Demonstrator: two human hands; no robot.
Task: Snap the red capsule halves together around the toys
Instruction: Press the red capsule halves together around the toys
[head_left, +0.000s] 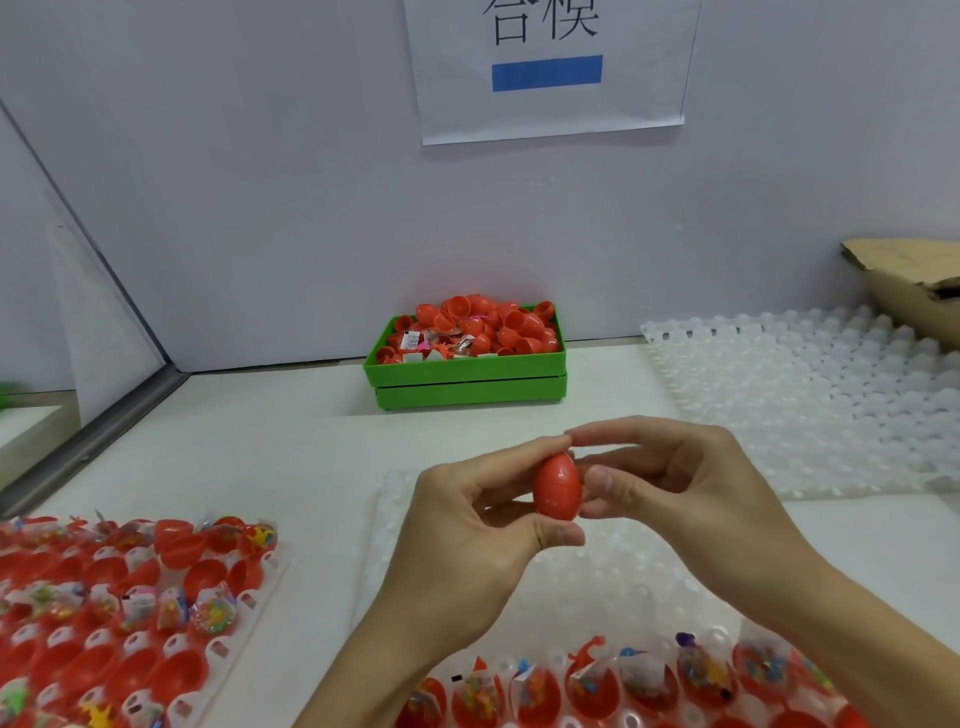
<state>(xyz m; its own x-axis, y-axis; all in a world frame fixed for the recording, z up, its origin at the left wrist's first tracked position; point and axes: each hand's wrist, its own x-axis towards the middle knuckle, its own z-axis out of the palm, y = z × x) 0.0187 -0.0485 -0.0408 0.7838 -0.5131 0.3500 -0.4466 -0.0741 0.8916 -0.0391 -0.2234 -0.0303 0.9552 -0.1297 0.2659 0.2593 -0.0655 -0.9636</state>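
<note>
both hands — left hand (470, 525) and right hand (670, 480) — each keep a pinching grip on the red capsule (557, 486), squeezing from opposite sides, likely to seat its halves.

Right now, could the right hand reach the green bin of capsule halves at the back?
Probably yes, once freed: bare table lies between the right hand and the green bin. But both hands, left hand included, hold the red capsule in their grip.

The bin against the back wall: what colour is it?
Bright green bin, seen clearly in the head view.
</note>
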